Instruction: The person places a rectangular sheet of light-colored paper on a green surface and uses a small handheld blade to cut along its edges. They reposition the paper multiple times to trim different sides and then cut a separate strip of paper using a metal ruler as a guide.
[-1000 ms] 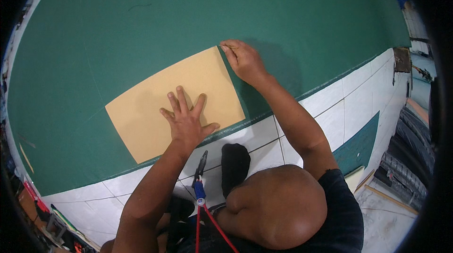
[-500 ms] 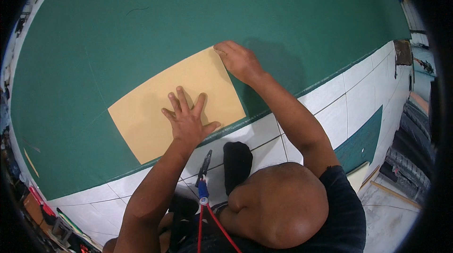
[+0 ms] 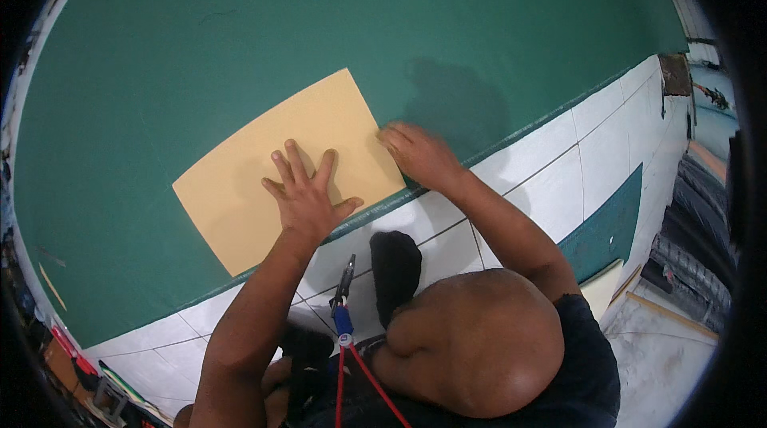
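Observation:
A flat, tan rectangular sheet (image 3: 240, 188) lies on the green surface (image 3: 264, 13), its near side close to the front edge. My left hand (image 3: 304, 192) rests on it with the fingers spread wide. Beside the sheet's right edge is my right hand (image 3: 419, 156), fingers curled and pressed together, their tips at that edge. The right hand is slightly blurred; anything inside its pinch is hidden.
White floor tiles (image 3: 543, 188) lie beyond the near edge. A clip on red cords (image 3: 343, 320) hangs near my body. At the right are a dark green panel (image 3: 603, 228) and dark rolls (image 3: 695, 220); assorted items (image 3: 96, 396) crowd the lower left.
My right hand has slid from the sheet's far right corner down along its right edge toward me. My left hand stays flat on the sheet. The whole view has shifted slightly.

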Motion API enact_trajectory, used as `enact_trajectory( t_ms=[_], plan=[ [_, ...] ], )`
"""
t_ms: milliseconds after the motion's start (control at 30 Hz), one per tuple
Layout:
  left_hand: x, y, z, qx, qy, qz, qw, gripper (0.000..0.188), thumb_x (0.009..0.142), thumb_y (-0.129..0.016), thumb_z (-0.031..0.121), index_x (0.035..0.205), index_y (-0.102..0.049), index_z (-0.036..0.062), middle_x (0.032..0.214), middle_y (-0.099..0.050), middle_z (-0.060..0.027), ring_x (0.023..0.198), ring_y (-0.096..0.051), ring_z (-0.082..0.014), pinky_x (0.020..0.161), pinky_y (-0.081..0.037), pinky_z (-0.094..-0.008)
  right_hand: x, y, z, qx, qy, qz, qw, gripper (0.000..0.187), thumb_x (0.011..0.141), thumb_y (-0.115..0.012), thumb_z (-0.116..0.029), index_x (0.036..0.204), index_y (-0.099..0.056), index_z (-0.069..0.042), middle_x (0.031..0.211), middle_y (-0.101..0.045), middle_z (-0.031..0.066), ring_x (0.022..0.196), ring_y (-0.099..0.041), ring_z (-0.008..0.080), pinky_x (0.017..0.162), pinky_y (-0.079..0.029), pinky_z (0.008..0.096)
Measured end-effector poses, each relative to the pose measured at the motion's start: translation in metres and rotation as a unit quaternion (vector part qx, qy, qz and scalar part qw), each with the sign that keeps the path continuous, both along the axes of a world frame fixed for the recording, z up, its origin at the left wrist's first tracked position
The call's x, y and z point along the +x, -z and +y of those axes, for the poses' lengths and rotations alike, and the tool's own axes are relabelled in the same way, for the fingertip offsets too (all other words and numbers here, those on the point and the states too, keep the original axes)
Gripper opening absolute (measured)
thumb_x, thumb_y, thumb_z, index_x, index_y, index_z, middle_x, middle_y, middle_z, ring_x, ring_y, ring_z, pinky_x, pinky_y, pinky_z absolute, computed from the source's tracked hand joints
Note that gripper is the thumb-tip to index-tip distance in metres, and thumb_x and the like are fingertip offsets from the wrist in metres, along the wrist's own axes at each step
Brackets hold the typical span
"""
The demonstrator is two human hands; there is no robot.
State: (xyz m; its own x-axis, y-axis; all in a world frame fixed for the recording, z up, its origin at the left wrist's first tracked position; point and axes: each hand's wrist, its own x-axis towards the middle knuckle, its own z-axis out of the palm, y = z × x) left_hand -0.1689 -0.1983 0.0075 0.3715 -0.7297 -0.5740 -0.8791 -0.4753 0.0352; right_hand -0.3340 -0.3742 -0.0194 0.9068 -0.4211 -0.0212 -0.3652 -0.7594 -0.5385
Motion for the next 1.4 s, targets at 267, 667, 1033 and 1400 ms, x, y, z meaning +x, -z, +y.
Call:
enact_trajectory(
  t_ms=[267,667,1033,1400],
  plan=[
    [0.001,0.001,-0.001,0.002,0.000,0.000,1.000,0.105,0.078,-0.064,0.083,0.161,-0.033,0.0271,0.167,0.002,-0.0354,0.152,-0.004,-0.0609,0.108,-0.026,-0.0805,-0.023,0.000,0.005,-0.012,-0.041,0.035,0.998,0.021,0.095,-0.063,-0.015,0.113,-0.067,-0.004,0.116,-0.070,0.0144,0.103,-0.068,0.0348,0.087,-0.056,0.0452],
    [0.057,0.017,0.068,-0.144,0.088,0.045,0.985,0.098,0.082,-0.070,0.070,0.160,-0.036,0.0215,0.169,-0.016,-0.0257,0.156,-0.017,-0.0462,0.120,-0.020,-0.0675,-0.044,-0.016,0.021,0.226,0.293,-0.172,0.913,0.028,0.109,-0.051,-0.022,0.121,-0.064,0.000,0.106,-0.068,0.0180,0.096,-0.068,0.0297,0.086,-0.055,0.0398],
    [0.191,0.017,0.121,-0.014,-0.387,-0.130,0.913,0.093,0.092,-0.049,0.078,0.162,-0.034,0.0196,0.158,-0.034,-0.0330,0.141,-0.044,-0.0489,0.113,-0.033,-0.0669,-0.024,0.004,0.083,0.087,0.038,-0.067,0.993,0.022,0.106,-0.052,-0.017,0.118,-0.063,-0.003,0.127,-0.065,0.0195,0.118,-0.059,0.0389,0.102,-0.043,0.0518],
    [0.120,0.025,0.089,-0.305,-0.332,0.114,0.886,0.066,0.093,-0.066,0.048,0.143,-0.057,0.0064,0.120,-0.063,-0.0234,0.114,-0.061,-0.0417,0.099,-0.047,-0.0541,0.090,0.003,0.105,-0.126,-0.210,0.017,0.969,0.045,0.100,-0.062,-0.030,0.140,-0.058,-0.012,0.149,-0.052,0.0163,0.140,-0.047,0.0355,0.117,-0.034,0.0532]
  ],
)
